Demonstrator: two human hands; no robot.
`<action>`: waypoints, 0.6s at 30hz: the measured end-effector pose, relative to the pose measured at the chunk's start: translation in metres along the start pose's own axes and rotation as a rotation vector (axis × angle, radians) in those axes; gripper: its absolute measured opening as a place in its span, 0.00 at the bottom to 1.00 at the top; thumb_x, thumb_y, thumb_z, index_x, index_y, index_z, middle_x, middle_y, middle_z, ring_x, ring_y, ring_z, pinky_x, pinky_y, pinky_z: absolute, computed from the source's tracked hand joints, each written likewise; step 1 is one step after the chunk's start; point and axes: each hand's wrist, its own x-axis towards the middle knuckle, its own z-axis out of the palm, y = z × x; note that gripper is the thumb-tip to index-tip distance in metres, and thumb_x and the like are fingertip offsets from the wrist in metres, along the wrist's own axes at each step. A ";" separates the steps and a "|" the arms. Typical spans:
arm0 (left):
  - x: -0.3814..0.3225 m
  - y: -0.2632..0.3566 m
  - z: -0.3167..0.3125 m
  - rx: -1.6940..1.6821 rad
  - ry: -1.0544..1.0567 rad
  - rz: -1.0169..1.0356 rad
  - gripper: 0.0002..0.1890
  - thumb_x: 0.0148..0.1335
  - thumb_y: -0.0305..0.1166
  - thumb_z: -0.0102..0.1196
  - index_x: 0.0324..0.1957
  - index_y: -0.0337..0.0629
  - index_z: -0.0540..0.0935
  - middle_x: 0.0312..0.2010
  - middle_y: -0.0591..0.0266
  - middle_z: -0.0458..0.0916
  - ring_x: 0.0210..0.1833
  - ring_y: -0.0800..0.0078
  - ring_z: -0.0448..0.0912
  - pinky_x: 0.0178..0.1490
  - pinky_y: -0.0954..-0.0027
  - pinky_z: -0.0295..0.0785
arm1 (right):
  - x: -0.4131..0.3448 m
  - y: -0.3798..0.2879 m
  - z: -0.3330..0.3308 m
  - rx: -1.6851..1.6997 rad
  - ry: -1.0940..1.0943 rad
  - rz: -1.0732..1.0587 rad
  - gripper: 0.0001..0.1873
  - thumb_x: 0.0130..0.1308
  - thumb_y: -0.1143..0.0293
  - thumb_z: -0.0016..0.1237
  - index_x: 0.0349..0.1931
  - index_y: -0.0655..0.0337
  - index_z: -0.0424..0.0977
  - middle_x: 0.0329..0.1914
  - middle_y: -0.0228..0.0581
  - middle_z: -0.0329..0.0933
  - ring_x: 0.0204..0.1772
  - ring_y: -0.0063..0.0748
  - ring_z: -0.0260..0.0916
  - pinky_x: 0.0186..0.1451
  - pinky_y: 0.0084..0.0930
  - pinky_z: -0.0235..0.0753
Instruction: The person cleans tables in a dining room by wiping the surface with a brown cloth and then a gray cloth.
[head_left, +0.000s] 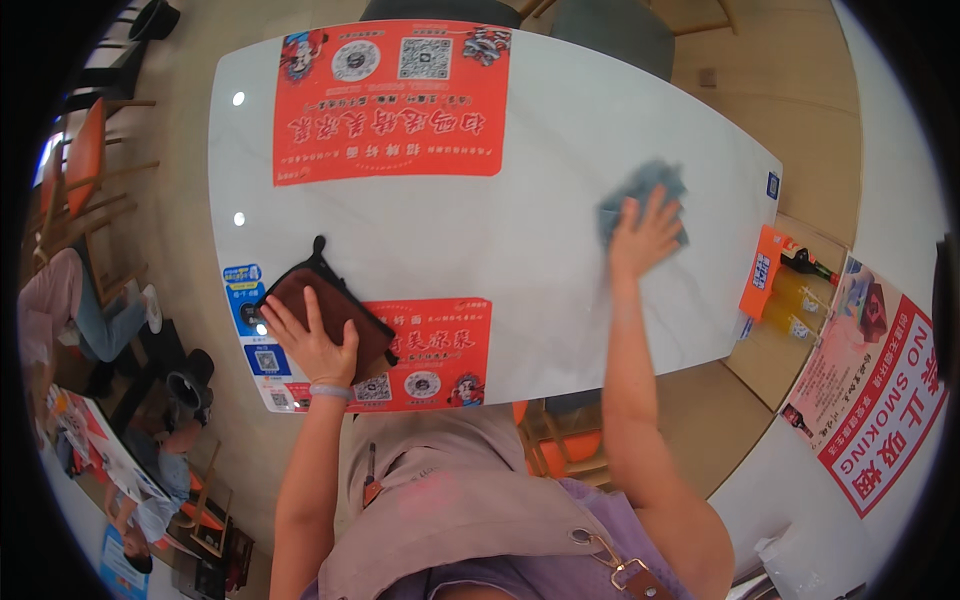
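Note:
My left hand (319, 349) rests with fingers spread on a dark brown zippered pouch (337, 300), at the near left of the white marbled table (540, 270). The pouch covers part of a red printed placemat (450, 330). Toward the right side of the table, my right hand (646, 236) lies flat on a grey-blue cloth (637, 191), pressing it against the tabletop. A second red placemat (390, 142) lies at the far left. Both hands are apart from each other.
An orange holder (759, 271) with bottles of yellow drink (795, 291) stands at the table's right end by the wall. Dark chairs (615, 34) stand beyond the far edge, an orange chair (562, 452) by the near edge. People sit at the left.

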 end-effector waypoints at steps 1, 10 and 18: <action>-0.001 0.003 -0.003 0.014 -0.001 0.003 0.41 0.57 0.50 0.59 0.73 0.54 0.66 0.77 0.35 0.45 0.78 0.29 0.42 0.75 0.32 0.41 | -0.025 -0.057 -0.010 0.057 0.003 -0.129 0.36 0.71 0.40 0.39 0.75 0.43 0.59 0.81 0.51 0.48 0.80 0.68 0.41 0.77 0.67 0.36; -0.035 -0.087 -0.021 0.128 0.047 -0.121 0.36 0.64 0.43 0.55 0.74 0.53 0.62 0.78 0.42 0.47 0.80 0.41 0.42 0.78 0.40 0.40 | -0.163 -0.268 -0.051 0.577 -0.106 -1.025 0.26 0.65 0.54 0.52 0.64 0.43 0.72 0.75 0.41 0.62 0.81 0.58 0.45 0.79 0.66 0.39; -0.062 -0.143 -0.030 -0.376 0.016 -0.262 0.33 0.68 0.41 0.51 0.74 0.47 0.60 0.72 0.47 0.64 0.71 0.48 0.66 0.72 0.54 0.62 | -0.108 0.039 -0.016 0.008 0.033 0.300 0.30 0.76 0.45 0.31 0.73 0.45 0.61 0.81 0.42 0.52 0.79 0.53 0.48 0.76 0.60 0.45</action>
